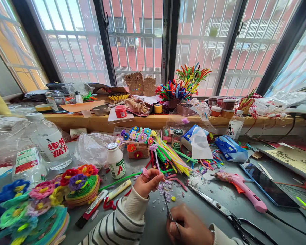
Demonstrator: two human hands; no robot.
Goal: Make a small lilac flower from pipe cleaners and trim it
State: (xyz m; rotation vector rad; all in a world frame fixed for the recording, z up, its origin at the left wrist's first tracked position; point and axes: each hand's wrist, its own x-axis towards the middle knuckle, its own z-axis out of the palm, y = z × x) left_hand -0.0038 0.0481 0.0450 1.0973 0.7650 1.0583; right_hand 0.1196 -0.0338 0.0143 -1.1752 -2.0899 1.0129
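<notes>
My left hand (148,182) pinches a pale purple pipe-cleaner flower (153,147) by its stem, the bloom upright above the fingers. Something small, pink and light blue, sits at its index finger; I cannot make out what it is. In my right hand (190,224) is a small pair of scissors (167,206), its handles wrapped by the fingers. The slim blades point up toward the left fingertips, near the stem's lower end; whether they touch it I cannot tell. Purple fuzz clippings (169,192) and a yellow bit (173,198) lie beneath on the grey table.
Large scissors (218,206) and a pink glue gun (241,187) lie right, beside a phone (267,183). Loose pipe cleaners (172,156) spread behind my hands, near a flower-filled basket (138,152) and white bottle (116,161). Fuzzy flower pieces (40,204) and a glue stick (119,189) are left.
</notes>
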